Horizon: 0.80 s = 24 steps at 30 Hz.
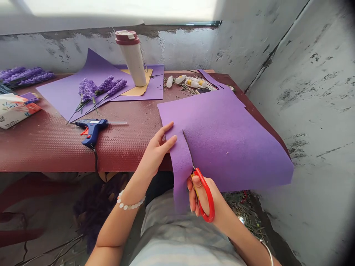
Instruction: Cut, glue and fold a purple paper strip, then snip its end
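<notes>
1. The right hand (202, 195) grips red-handled scissors (207, 189), one blade (188, 147) showing above a large purple sheet (222, 136); the other is apparently hidden beneath.
2. The left hand (155, 151) rests thumb and forefinger near the sheet's left edge.
3. A blue glue gun (95, 131) lies by purple flowers (88, 89).

Can pass low over bare bench (133, 144) between glue gun (95, 131) and left hand (158, 151), skirting glue stick (118, 122) jutting rightward. Blocked farther back by upright tumbler (133, 59); flanked there by lavender sprigs (88, 88) at left, small bottles (191, 82) at right. Open above broad purple sheet (233, 136), but hemmed in by wall (318, 92) beyond. Obstructed nearer by scissors (208, 194) in right hand (219, 201), plus strip (181, 184) hanging past bench edge.
</notes>
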Each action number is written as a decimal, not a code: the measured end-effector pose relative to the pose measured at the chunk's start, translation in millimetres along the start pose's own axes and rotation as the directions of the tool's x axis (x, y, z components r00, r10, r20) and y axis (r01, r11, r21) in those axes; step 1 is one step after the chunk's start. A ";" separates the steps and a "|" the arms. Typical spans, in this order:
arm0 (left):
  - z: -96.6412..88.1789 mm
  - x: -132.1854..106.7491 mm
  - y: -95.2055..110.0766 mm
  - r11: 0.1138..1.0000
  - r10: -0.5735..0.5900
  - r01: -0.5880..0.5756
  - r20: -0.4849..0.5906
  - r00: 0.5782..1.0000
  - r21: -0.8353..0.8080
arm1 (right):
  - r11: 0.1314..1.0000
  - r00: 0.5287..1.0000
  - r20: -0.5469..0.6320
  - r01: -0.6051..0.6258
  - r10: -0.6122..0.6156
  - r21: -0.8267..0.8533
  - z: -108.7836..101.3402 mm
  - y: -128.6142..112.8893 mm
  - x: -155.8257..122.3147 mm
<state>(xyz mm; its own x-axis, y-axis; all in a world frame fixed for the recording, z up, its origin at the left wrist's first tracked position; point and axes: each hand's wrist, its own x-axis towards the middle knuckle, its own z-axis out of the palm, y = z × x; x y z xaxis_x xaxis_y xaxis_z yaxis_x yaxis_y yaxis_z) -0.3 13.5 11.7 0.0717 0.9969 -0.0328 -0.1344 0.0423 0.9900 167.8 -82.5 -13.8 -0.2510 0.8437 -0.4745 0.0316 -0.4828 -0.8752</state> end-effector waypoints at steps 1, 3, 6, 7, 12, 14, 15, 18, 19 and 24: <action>1.2 2.6 0.1 1.000 0.015 -0.015 0.009 1.000 -0.008 | 1.000 1.000 0.001 0.003 -0.003 -0.001 -1.1 0.4 0.0; 3.3 5.5 0.1 0.998 0.057 -0.057 0.032 0.998 -0.005 | 1.000 0.999 0.013 0.029 -0.029 -0.002 -3.6 2.5 -0.1; 4.6 5.9 -0.2 0.994 0.103 -0.104 0.059 0.993 0.026 | 0.994 0.993 0.052 0.105 -0.105 -0.006 -7.2 7.2 -1.4; 4.5 5.3 -0.3 0.993 0.113 -0.116 0.064 0.992 0.036 | 0.990 0.988 0.075 0.138 -0.137 0.002 -8.2 8.9 -1.9; 4.0 -1.4 -1.0 0.986 0.158 -0.162 0.093 0.983 0.038 | 0.948 0.932 0.182 0.298 -0.315 0.112 -12.8 19.2 -1.6; 4.5 -5.7 -1.0 0.984 0.170 -0.174 0.100 0.980 0.030 | 0.938 0.917 0.205 0.319 -0.341 0.133 -15.3 24.4 0.2; 4.9 -8.1 -0.8 0.984 0.173 -0.177 0.103 0.980 0.029 | 0.936 0.913 0.218 0.321 -0.346 0.141 -16.8 27.0 1.1; 5.9 -15.1 0.6 0.983 0.173 -0.180 0.122 0.977 0.045 | 0.933 0.899 0.253 0.330 -0.357 0.143 -20.8 32.2 2.8; 6.2 -17.1 1.3 0.982 0.172 -0.180 0.128 0.977 0.051 | 0.933 0.895 0.265 0.336 -0.360 0.131 -21.5 32.5 2.7; 7.7 -23.5 2.0 0.983 0.173 -0.179 0.115 0.978 0.044 | 0.928 0.883 0.288 0.358 -0.371 0.099 -17.9 23.8 -2.4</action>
<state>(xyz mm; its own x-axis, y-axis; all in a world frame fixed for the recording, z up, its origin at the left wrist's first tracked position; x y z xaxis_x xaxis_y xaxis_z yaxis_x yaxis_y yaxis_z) 5.3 -10.3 15.5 0.1609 0.9747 0.1549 -0.1015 -0.1398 0.9850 186.5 -91.8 -35.2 -0.5122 0.8563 -0.0665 -0.1564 -0.1691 -0.9731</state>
